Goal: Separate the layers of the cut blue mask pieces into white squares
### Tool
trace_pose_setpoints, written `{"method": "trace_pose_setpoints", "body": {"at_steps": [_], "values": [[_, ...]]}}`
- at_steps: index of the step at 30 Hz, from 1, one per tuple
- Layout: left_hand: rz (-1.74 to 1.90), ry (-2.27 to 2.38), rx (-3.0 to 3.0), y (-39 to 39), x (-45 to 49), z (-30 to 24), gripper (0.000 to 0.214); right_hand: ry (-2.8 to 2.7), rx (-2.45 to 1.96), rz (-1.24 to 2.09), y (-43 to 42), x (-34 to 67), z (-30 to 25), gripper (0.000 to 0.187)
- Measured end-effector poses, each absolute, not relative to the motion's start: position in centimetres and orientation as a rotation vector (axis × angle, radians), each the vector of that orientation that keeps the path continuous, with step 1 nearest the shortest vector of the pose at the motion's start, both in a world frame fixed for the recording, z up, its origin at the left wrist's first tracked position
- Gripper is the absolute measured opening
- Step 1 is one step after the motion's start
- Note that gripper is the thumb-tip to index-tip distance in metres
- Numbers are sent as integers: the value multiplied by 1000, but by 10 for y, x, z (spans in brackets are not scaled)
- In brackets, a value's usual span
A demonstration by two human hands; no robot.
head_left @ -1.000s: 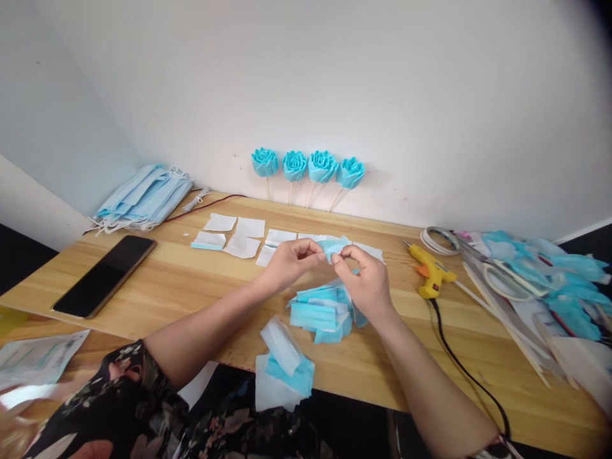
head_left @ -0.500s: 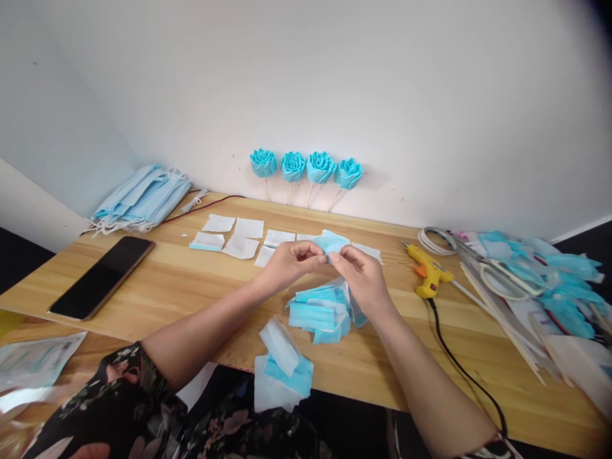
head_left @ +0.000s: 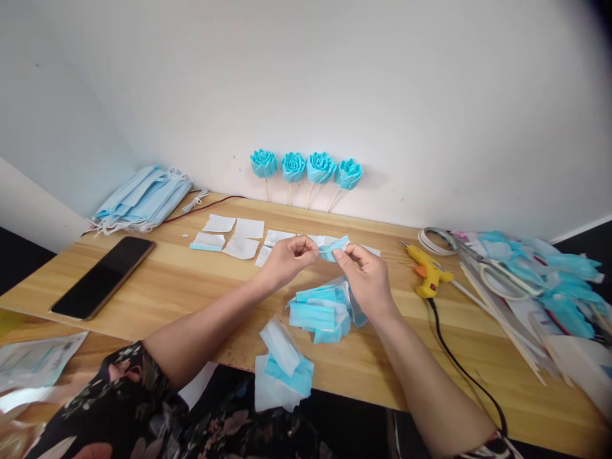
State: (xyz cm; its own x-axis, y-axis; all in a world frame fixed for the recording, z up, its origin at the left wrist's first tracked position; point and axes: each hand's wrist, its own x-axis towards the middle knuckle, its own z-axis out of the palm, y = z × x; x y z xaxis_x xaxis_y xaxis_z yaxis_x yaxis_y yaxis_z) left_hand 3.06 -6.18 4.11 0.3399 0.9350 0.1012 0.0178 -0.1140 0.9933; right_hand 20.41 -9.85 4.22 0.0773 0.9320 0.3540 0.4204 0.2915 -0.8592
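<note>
A small blue piece of mask fabric (head_left: 329, 250) is stretched between my two hands above the table. My left hand (head_left: 290, 260) pinches its left end with thumb and forefinger. At the other end my right hand (head_left: 367, 277) grips it, the thumb lying on top. Below the hands lies a loose pile of blue and white fabric pieces (head_left: 313, 314). Another small stack of such pieces (head_left: 287, 373) rests at the table's front, by my lap. Behind my hands, white-side-up fabric squares (head_left: 243, 247) are laid out in rows, some partly hidden.
Several blue fabric roses (head_left: 293, 167) on sticks lean against the wall. A phone (head_left: 102, 277) and a heap of face masks (head_left: 143, 194) lie left. On the right are a yellow glue gun (head_left: 430, 271) with cord, a tape roll (head_left: 437, 240), scissors (head_left: 509, 279) and blue scraps (head_left: 568, 306).
The fabric piece has gone from a raised, pointed spread to a narrower strip drawn between the hands. My hands have moved slightly apart.
</note>
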Motion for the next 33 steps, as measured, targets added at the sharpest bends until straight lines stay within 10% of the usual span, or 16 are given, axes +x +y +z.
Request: {"method": "trace_pose_setpoints", "body": {"at_steps": [33], "values": [[1129,724,1081,-54,24,41,48,-1138,-1252,849,-90,208,41,21]]}}
